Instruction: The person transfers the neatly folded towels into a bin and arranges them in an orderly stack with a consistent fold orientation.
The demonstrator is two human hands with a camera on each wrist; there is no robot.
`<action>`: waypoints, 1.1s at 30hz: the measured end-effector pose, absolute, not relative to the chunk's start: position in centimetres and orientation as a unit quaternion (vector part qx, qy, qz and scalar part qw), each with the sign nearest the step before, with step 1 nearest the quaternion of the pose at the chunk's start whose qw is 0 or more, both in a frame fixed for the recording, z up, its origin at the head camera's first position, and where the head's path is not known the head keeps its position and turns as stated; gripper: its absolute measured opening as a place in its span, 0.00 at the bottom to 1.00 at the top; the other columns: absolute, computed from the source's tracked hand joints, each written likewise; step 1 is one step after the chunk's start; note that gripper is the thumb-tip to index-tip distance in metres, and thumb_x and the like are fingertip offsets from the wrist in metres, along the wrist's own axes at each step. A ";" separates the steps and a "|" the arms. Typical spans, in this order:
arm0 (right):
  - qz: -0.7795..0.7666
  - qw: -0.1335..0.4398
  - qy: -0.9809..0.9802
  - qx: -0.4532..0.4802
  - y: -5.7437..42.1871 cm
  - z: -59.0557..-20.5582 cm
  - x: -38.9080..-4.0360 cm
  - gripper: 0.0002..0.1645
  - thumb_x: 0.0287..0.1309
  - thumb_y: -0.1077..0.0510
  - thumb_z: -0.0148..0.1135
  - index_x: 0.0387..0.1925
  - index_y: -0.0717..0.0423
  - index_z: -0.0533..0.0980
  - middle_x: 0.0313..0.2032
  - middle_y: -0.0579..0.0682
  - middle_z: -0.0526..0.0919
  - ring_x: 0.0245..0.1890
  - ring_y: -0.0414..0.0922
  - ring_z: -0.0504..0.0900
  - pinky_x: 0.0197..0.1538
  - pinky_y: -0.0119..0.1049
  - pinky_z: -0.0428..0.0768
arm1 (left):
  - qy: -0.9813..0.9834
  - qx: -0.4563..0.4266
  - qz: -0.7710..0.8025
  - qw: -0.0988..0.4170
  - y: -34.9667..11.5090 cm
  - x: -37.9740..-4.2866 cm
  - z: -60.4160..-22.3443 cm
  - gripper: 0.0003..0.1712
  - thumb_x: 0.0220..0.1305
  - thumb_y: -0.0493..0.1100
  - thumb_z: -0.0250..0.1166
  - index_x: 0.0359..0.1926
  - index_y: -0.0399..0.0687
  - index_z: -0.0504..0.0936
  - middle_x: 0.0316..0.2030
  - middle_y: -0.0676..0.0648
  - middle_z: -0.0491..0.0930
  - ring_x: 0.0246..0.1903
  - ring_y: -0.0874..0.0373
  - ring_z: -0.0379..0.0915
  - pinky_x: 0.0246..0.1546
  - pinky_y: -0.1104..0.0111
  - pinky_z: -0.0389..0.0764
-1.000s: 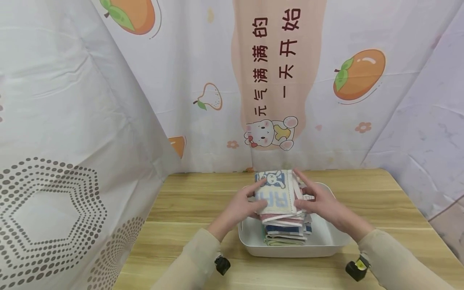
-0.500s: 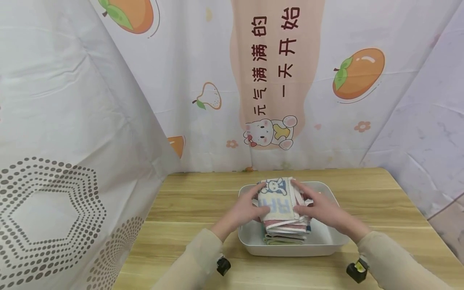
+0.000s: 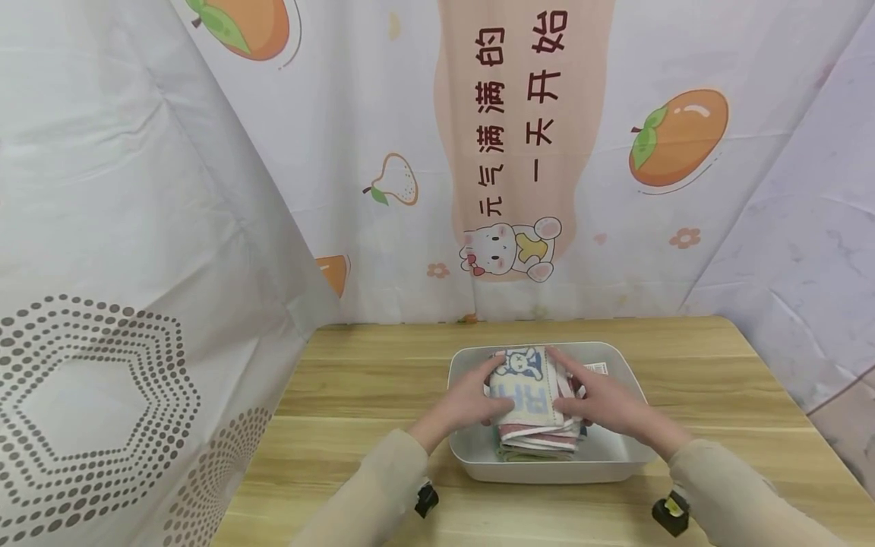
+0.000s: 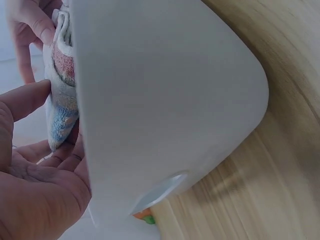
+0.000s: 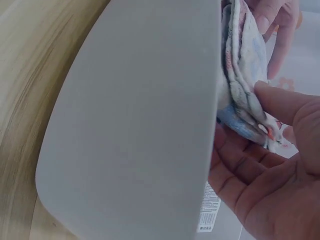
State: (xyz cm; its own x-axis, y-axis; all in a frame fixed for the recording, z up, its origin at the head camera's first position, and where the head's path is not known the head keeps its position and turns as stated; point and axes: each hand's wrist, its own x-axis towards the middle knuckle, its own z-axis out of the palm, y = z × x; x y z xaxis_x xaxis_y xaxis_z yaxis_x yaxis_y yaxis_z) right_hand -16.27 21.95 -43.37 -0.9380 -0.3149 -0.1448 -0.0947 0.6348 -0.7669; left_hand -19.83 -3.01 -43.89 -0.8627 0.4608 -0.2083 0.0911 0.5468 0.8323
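A stack of folded towels is inside a white plastic bin (image 3: 547, 472). On top lies a cream towel (image 3: 522, 391) with a blue rabbit picture, over pink and white folds (image 3: 540, 437). My left hand (image 3: 468, 396) grips the upper towels from the left, thumb on top and fingers curled at the side. From the right, my right hand (image 3: 604, 396) holds them the same way. In the left wrist view, thumb and fingers pinch the towel's edge (image 4: 62, 112). The right wrist view shows layered towel edges (image 5: 242, 95) between thumb and fingers; the bin wall hides the lower stack.
The bin stands on a wooden table (image 3: 369, 380). A barcode label (image 3: 596, 368) is on the bin's inner back wall, and an oval opening (image 4: 160, 192) is in its side. Behind the table hangs a printed curtain (image 3: 403, 251).
Both hands have lowered the gripped towels into the bin, onto the stack there. The cream towel now sits lower and nearer the bin's front, and more of the back wall shows.
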 end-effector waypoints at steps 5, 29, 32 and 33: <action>-0.368 0.130 0.912 -0.125 21.8 -43.5 -16.5 0.49 0.56 0.46 0.64 0.72 0.38 0.46 0.35 0.48 0.75 0.29 0.43 0.73 0.32 0.38 0.72 | 0.867 0.162 0.423 0.207 -2.8 -19.8 -44.2 0.45 0.54 0.49 0.68 0.70 0.61 0.55 0.56 0.44 0.70 0.19 0.54 0.75 0.20 0.63 0.78; -0.321 0.176 0.925 -0.100 21.2 -44.6 -16.8 0.46 0.60 0.52 0.59 0.72 0.52 0.46 0.19 0.49 0.70 0.16 0.44 0.73 0.21 0.37 0.72 | 0.898 0.178 0.337 0.222 -2.0 -20.4 -45.3 0.43 0.59 0.55 0.62 0.71 0.58 0.53 0.58 0.44 0.69 0.17 0.57 0.72 0.18 0.65 0.76; -0.337 0.188 0.918 -0.088 21.0 -44.8 -16.8 0.45 0.62 0.53 0.58 0.72 0.50 0.45 0.17 0.50 0.71 0.14 0.46 0.73 0.19 0.37 0.72 | 0.895 0.170 0.340 0.231 -2.0 -20.4 -45.4 0.43 0.59 0.54 0.62 0.71 0.56 0.53 0.59 0.43 0.68 0.19 0.56 0.72 0.19 0.63 0.78; -0.341 0.192 0.916 -0.085 21.0 -44.9 -16.8 0.44 0.62 0.53 0.57 0.72 0.50 0.45 0.16 0.51 0.71 0.14 0.46 0.73 0.18 0.38 0.72 | 0.895 0.167 0.342 0.234 -2.0 -20.4 -45.4 0.42 0.59 0.54 0.62 0.71 0.56 0.54 0.59 0.43 0.68 0.20 0.56 0.72 0.20 0.62 0.78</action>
State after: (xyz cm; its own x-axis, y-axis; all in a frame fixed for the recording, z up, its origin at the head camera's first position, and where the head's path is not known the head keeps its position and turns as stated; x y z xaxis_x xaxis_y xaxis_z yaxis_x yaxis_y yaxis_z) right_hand -16.81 20.99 -44.89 -0.9115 -0.2871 -0.2944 -0.0251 0.7534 -0.6571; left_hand -20.41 -2.02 -45.35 -0.8342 0.4596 -0.3049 0.1394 0.7106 0.6897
